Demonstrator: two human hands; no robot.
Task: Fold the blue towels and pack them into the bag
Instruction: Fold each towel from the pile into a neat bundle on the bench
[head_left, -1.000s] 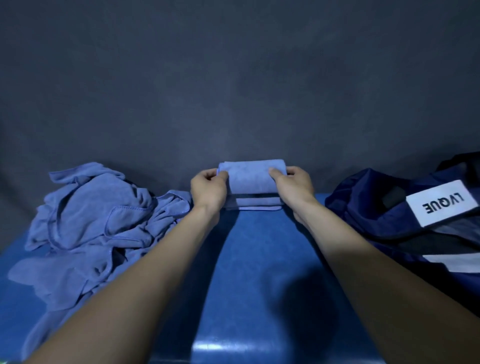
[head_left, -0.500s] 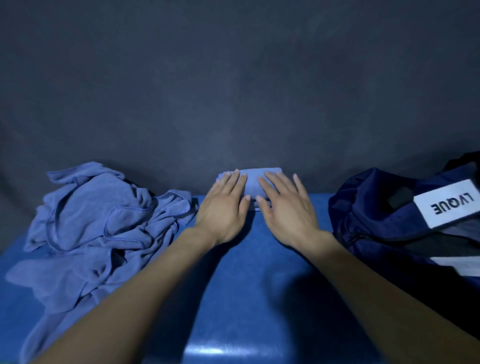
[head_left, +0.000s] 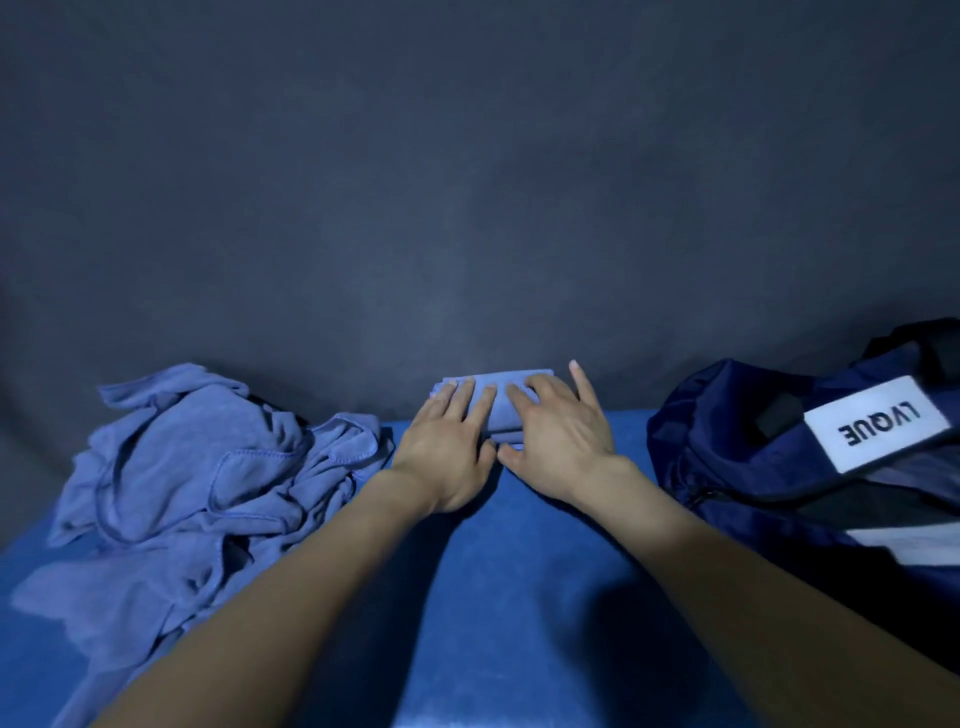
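Straight fingers (head_left: 470, 402) of the left hand (head_left: 447, 447) and spread fingers of the right hand (head_left: 558, 439) press flat on the small folded light-blue cloth towel (head_left: 500, 397), which lies at the far edge of the blue table (head_left: 519, 597), between the heap of crumpled blue towels (head_left: 208, 488) and the dark navy fabric bag (head_left: 810, 467). Half a second ago the palms sat nearer; now they cover more of it. Its near edge is hidden under the hands, and the bag is cut off at the right.
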